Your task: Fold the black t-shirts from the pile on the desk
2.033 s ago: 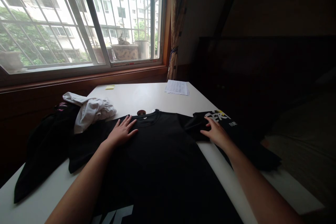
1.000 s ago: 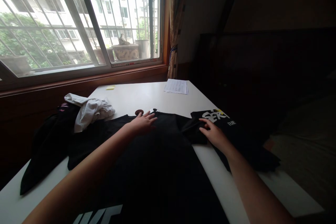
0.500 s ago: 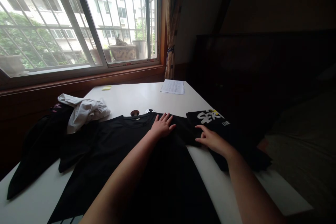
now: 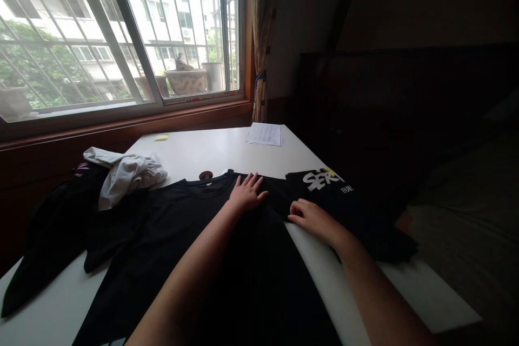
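Note:
A black T-shirt (image 4: 162, 238) lies spread face up on the white table, its neckline toward the far side. My left hand (image 4: 245, 194) rests flat on its right shoulder, fingers spread. At the right sleeve, my right hand (image 4: 312, 217) has its fingers curled in and closed on the sleeve's edge; the fingertips are partly hidden. Just beyond that hand lies a folded black garment (image 4: 352, 221) with white and yellow lettering.
A crumpled white cloth (image 4: 130, 173) lies on a heap of dark clothing (image 4: 52, 238) at the left. Paper sheets (image 4: 264, 134) and a yellow note (image 4: 161, 137) are on the far part of the white table (image 4: 203, 146). A barred window (image 4: 121, 32) is behind it.
My right hand has moved a little left along the sleeve, and its fingers have gone from apart to closed. My left hand stays flat on the shirt. The view has shifted slightly.

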A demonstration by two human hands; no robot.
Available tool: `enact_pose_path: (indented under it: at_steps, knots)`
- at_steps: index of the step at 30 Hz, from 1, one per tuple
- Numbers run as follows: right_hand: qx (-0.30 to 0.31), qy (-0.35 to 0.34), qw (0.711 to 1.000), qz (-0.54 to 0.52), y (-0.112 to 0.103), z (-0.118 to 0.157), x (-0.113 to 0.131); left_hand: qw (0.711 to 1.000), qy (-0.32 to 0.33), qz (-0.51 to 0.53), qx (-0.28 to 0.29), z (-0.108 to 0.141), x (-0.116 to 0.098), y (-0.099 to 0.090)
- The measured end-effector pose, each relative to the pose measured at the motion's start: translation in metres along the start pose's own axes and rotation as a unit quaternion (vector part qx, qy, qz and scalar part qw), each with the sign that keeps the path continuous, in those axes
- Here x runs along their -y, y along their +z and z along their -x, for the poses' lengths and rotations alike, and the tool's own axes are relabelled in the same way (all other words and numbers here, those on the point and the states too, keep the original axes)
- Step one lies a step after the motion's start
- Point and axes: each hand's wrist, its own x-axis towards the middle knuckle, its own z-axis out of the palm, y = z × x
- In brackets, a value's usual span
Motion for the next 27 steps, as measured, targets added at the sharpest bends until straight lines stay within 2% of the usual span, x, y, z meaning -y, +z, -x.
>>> enact_pose_path:
  at_steps: [6, 12, 15, 19, 24, 27]
  knots:
    - [0.017, 0.053, 0.998, -0.02, -0.015, 0.007, -0.014, 1.0, 0.003, 0.004, 0.001, 0.0, 0.001, 0.0]
    - [-0.087, 0.158, 0.982, 0.058, -0.021, 0.006, -0.022, 1.0, 0.003, 0.008, 0.007, 0.001, 0.0, -0.002]
    - [-0.075, 0.2, 0.974, 0.069, -0.018, 0.003, -0.024, 1.0, 0.0, 0.01, 0.006, 0.003, -0.001, -0.004]
    - [-0.061, 0.215, 0.972, 0.071, -0.01, -0.002, -0.024, 1.0, -0.009, 0.013, 0.0, 0.005, -0.002, -0.005]
    - [-0.114, 0.2, 0.968, 0.101, 0.009, -0.01, -0.024, 1.0, -0.015, 0.017, -0.005, 0.006, -0.003, -0.005]
    - [-0.127, 0.176, 0.973, 0.083, 0.015, -0.014, -0.027, 1.0, -0.015, 0.02, -0.011, 0.006, -0.003, -0.004]
